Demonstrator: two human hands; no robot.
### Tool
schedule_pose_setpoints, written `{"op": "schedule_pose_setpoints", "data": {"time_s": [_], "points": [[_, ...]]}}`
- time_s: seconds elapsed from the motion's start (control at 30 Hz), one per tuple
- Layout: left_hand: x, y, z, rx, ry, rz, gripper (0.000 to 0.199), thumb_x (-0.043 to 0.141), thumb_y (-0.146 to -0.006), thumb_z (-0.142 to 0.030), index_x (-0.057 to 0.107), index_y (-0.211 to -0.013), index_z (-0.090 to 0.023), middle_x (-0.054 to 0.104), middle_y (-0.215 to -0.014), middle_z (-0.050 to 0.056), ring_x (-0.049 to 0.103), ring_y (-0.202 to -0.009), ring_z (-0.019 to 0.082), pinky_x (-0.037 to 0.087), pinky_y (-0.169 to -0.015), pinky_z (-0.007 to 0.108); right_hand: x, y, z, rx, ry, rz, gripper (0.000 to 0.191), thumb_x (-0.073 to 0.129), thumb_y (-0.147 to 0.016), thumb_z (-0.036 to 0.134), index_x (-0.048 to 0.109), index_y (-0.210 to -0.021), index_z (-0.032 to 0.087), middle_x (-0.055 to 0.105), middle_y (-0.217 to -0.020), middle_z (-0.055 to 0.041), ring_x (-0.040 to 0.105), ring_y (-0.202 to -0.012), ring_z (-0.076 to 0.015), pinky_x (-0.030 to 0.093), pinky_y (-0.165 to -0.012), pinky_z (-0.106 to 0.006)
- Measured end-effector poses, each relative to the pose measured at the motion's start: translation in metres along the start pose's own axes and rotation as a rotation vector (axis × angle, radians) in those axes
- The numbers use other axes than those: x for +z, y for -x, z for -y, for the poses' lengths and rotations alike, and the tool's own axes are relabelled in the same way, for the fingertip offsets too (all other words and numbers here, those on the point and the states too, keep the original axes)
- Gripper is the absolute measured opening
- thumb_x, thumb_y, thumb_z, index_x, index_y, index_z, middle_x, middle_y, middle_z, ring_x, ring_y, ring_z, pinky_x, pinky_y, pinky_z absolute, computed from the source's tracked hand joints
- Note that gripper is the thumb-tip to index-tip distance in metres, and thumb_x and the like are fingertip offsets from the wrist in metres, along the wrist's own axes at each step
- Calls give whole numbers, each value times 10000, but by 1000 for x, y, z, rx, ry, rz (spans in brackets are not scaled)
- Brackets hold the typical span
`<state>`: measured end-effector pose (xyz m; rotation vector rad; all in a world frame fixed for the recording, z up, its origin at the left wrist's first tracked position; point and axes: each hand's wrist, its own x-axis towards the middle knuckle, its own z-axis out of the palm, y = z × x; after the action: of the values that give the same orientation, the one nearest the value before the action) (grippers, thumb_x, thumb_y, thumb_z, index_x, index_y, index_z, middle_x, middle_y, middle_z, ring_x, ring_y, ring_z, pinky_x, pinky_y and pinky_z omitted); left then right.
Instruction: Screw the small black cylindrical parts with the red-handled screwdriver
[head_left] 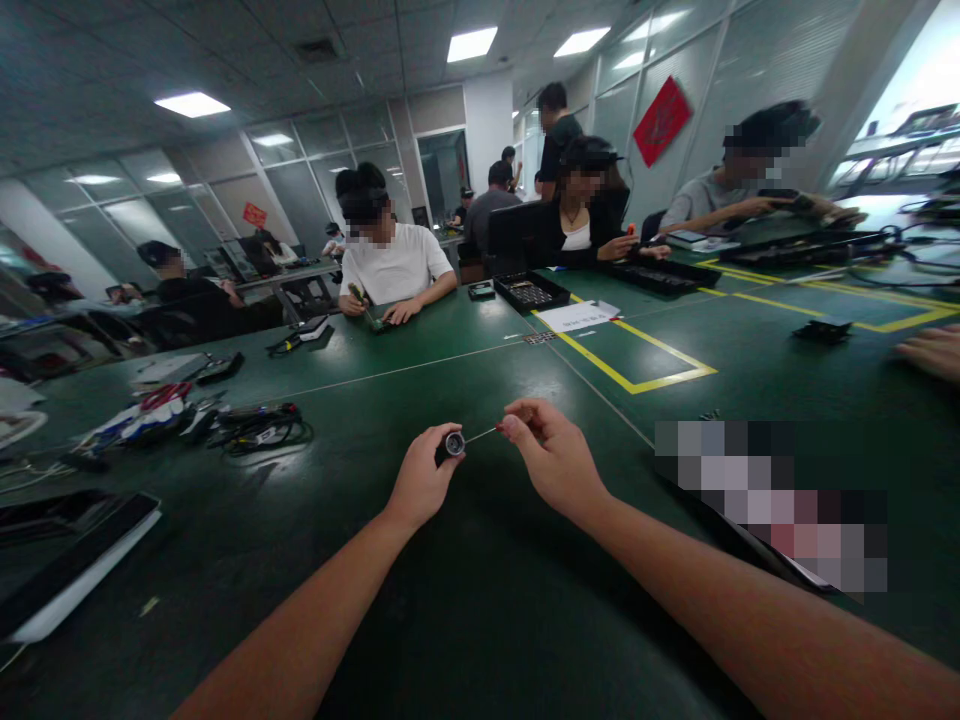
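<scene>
My left hand (421, 478) is closed around a small round black part (454, 444) with a pale ring at its open face, which is turned towards me. Between the fingertips of my right hand (553, 450) is a thin screwdriver-like tool (484, 434) with a reddish end. Its slim metal shaft points left, and its tip is at or very close to the rim of the round part. Whether they touch I cannot tell. Both hands are held above the dark green table (465, 620).
Tangled cables (262, 428) and a black-and-white device (82, 560) lie on the left. A blurred-out flat item (765, 510) lies on the right. Further back are a black tray (531, 292), a white paper (576, 316) and yellow tape (637, 386). Several people sit around the table.
</scene>
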<state>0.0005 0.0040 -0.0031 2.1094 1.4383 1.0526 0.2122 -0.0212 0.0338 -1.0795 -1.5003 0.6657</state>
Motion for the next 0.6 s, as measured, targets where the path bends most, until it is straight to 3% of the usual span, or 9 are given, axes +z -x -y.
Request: {"op": "schedule_pose_setpoints", "data": {"time_s": [0.23,0.6], "points": [[2,-1,4,54,-10,12,330,702,-894,-148,664,-1198,-269,672,-1217,29,596,-1161,249,432,-1050,435,4,1,-6,4,26,48,190,606,-941,397,647,-1040,241,744,-901,-25,704,-809,-202,519,-733,-336],[-1,1,2,85,-50,12,339,723,-895,-183,662,-1216,-274,686,-1170,21,605,-1107,244,433,-1038,432,3,1,-3,38,16,17,215,594,-943,417,644,-1048,236,748,-902,-30,708,-821,-209,523,-760,-351]]}}
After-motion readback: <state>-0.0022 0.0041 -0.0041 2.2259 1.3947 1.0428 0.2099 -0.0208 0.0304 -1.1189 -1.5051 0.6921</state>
